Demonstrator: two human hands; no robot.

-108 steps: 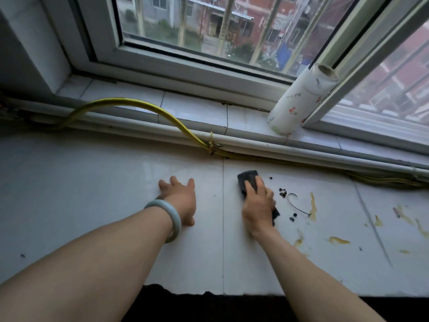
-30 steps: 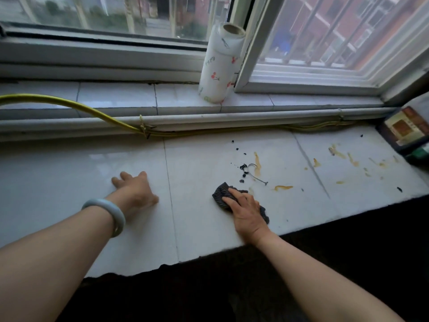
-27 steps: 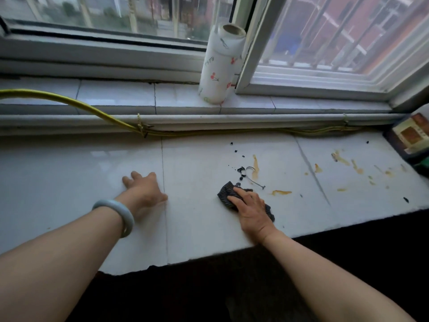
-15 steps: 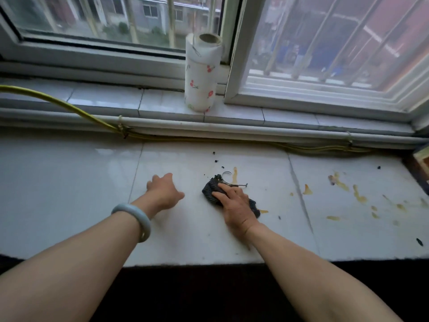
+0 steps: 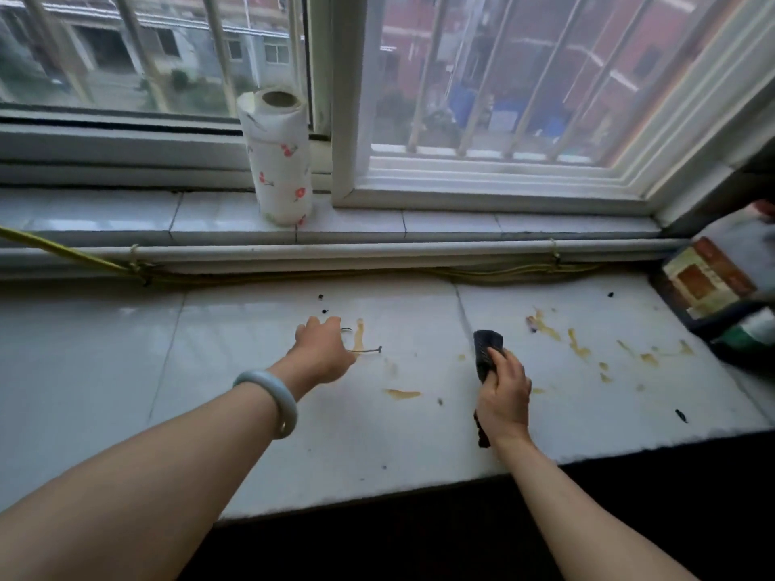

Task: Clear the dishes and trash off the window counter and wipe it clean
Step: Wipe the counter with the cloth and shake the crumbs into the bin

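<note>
The white tiled window counter (image 5: 105, 371) carries yellow smears (image 5: 545, 327) and small black crumbs (image 5: 321, 296). My left hand (image 5: 323, 350), a pale bangle on its wrist, lies mid-counter with its fingers curled round a thin bent wire-like stem (image 5: 367, 351) that sticks out to the right of it. Further right, my right hand (image 5: 503, 392) grips a dark cloth (image 5: 487, 350) and holds it down on the tile, just left of the main group of smears. Another yellow smear (image 5: 402, 394) lies between the two hands.
A flower-printed paper towel roll (image 5: 279, 161) stands on the raised sill against the window frame. A yellow hose (image 5: 63, 250) runs along the step below the sill. A printed box (image 5: 704, 278) and a dark green item (image 5: 750, 335) sit at the right end.
My right hand has slid the cloth to the right, away from the stem. My left hand has moved right from the bare tile and closed its fingers on the stem.
</note>
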